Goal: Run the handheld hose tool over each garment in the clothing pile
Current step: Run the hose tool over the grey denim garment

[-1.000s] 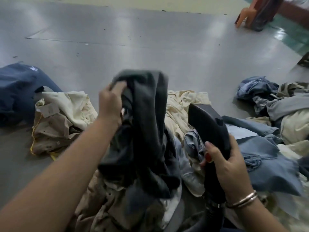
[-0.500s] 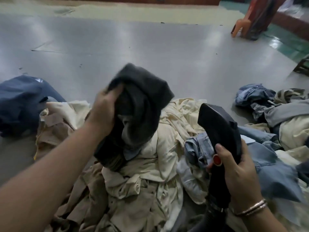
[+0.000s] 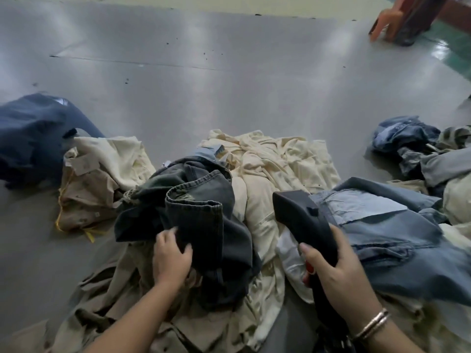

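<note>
A dark grey denim garment (image 3: 193, 207) lies crumpled on top of the clothing pile in front of me. My left hand (image 3: 170, 256) grips a fold of it at its near edge. My right hand (image 3: 341, 273) is wrapped round the handle of the black handheld hose tool (image 3: 303, 217), thumb by its red button; the tool's head points away, to the right of the dark garment and apart from it. Under both lie cream garments (image 3: 267, 164) and, on the right, light blue jeans (image 3: 382, 225).
A navy garment (image 3: 33, 133) and a tan-and-cream one (image 3: 94, 179) lie on the grey floor at left. More denim and grey clothes (image 3: 418, 143) are heaped at far right. An orange chair (image 3: 390, 21) stands at the back right. Bare floor (image 3: 229, 80) stretches ahead.
My left hand has brought the dark garment down from chest height onto the pile and now grips its near edge. The hose tool has tilted lower over the clothes.
</note>
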Available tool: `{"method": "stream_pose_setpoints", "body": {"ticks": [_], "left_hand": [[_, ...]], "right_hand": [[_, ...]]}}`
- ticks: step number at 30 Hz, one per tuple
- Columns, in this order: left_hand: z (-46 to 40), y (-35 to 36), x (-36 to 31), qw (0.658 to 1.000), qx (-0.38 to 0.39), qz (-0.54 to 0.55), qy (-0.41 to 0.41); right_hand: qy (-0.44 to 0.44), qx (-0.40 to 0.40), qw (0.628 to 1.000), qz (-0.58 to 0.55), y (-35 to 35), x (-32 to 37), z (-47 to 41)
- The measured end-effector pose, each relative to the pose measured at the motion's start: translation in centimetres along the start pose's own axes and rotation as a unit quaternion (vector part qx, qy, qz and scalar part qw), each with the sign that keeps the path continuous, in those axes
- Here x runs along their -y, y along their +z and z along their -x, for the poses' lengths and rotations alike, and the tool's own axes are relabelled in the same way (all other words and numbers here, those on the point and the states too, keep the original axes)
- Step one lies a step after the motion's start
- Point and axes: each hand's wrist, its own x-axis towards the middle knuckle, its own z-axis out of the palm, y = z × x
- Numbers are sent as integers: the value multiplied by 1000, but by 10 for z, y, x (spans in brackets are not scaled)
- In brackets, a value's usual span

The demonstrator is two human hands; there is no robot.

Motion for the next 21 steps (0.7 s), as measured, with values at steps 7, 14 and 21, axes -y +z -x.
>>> {"method": "stream_pose_setpoints", "body": {"ticks": [7,14,21], "left_hand": [[-61,0,-72,970,-49,207,-121],[-91,-8,-67,877,14,337,-342],[48,-66,-122,845,210,476,-121]], "right_hand": [[6,39,998,39,14,-3,2],[13,54,998,36,22,1,4],[22,36,995,-90,28,22,-10]]}}
